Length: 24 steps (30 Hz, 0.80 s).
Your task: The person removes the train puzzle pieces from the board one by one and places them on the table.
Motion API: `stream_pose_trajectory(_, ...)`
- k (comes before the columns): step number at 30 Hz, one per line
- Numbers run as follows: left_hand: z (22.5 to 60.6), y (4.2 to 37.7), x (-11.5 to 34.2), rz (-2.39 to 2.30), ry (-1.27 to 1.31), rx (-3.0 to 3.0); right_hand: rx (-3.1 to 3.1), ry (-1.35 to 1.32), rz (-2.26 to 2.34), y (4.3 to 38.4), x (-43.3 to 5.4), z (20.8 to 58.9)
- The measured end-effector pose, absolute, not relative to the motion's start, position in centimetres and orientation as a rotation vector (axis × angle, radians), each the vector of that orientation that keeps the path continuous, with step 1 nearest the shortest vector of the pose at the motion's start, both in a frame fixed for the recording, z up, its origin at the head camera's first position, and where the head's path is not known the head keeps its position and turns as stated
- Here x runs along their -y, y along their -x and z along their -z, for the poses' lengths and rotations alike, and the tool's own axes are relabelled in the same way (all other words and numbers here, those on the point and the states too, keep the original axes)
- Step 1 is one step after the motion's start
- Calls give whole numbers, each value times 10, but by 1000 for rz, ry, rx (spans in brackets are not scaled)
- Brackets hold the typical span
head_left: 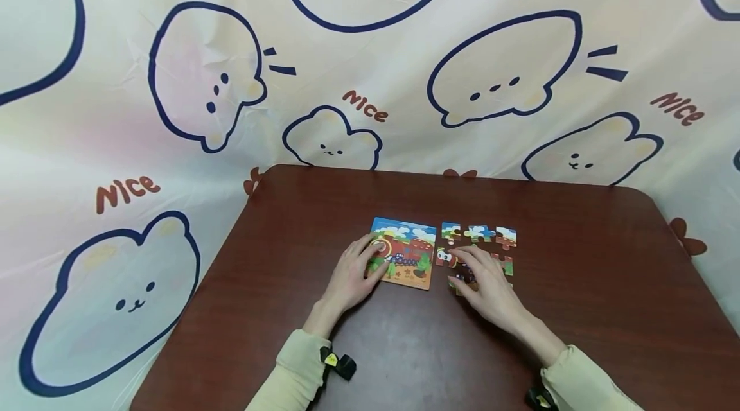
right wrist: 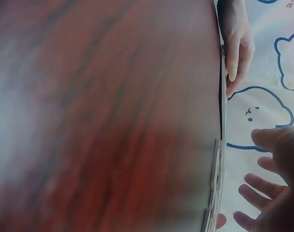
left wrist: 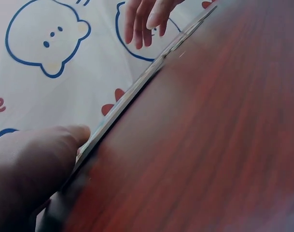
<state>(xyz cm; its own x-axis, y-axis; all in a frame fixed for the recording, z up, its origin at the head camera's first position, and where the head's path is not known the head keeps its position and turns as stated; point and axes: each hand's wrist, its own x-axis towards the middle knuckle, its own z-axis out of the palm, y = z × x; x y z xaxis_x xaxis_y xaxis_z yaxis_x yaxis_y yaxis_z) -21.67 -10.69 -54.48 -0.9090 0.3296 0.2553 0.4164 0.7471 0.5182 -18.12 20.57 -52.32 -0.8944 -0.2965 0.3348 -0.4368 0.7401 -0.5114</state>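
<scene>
My left hand (head_left: 352, 271) rests on the left part of a square picture puzzle (head_left: 408, 273), its fingers and thumb spread over the printed surface. The picture has a blue sky, a red shape and green plants. In the left wrist view the thumb (left wrist: 72, 135) lies at the thin edge of the puzzle. Over the loose jigsaw pieces (head_left: 478, 233) just right of the puzzle hovers my right hand (head_left: 488, 286), fingers apart and nothing visible between them. It hides several of the pieces. The right wrist view shows its spread fingers (right wrist: 260, 186) above the table.
Both things lie on a dark brown wooden table (head_left: 300, 218). A pale curtain (head_left: 405, 77) with bear drawings hangs behind and beside it. Each wrist carries a small black camera, the left one (head_left: 345, 367) by the sleeve cuff.
</scene>
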Motion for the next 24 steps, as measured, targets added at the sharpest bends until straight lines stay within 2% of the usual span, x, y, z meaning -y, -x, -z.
stream_pose_trajectory(24,544,220,117,930,622,2876,2764,-557,-1120,180,-184,516)
